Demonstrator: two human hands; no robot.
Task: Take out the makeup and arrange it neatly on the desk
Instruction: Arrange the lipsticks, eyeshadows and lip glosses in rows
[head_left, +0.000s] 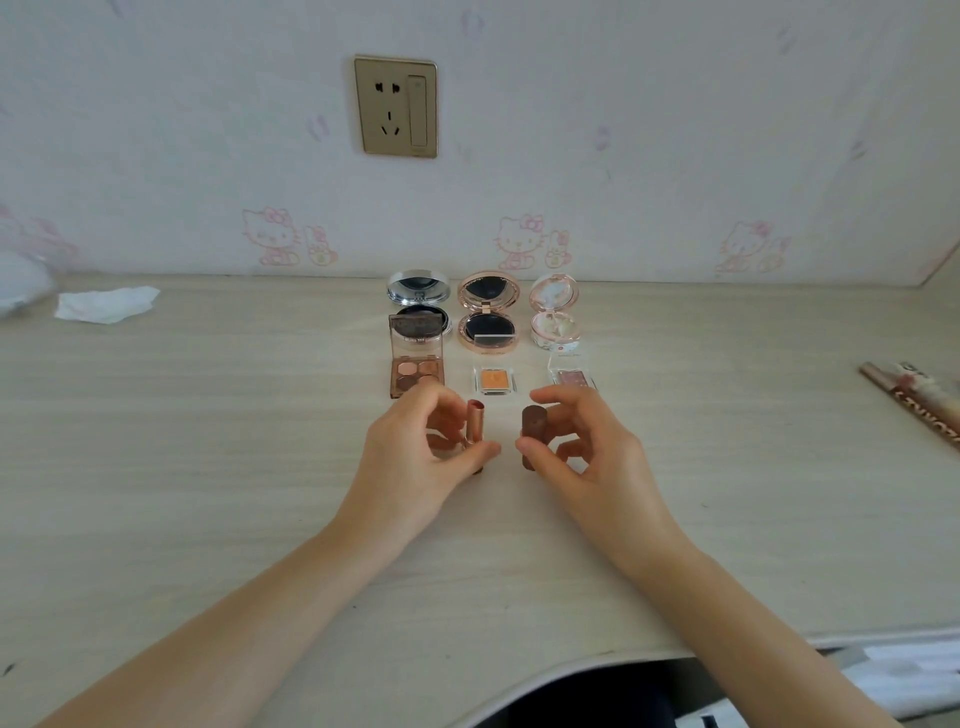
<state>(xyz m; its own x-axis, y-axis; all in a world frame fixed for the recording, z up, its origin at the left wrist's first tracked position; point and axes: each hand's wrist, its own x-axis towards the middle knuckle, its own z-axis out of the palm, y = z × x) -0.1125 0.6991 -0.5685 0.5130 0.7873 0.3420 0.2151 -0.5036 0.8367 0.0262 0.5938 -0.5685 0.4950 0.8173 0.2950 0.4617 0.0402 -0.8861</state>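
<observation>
— Both forearms reach in over the desk (208, 467) from its near edge. What do the hands have?

— Left hand (415, 452) pinches an opened lipstick (474, 426), rose-gold tube upright, red tip showing. Right hand (582, 452) grips the brown lipstick cap (532, 434) between thumb and fingers. The two pieces stand side by side, close but apart.

— Where is that relative to the wall socket (396, 106)?

— Below the socket and a little to its right, nearer the camera than all the other makeup. Directly under the socket, at the wall, three open compacts sit in a row: a silver compact (418, 291), a rose-gold compact (487, 309) and a pale pink compact (555, 312). One row closer to the hands lie a brown eyeshadow palette (416, 366), a small orange pan (493, 379) and a clear pinkish case (571, 371).

— Anything else?

— Far left of the socket, a crumpled white tissue (106, 304) lies on the desk; far right, a printed packet (919, 402) at the frame edge.
</observation>
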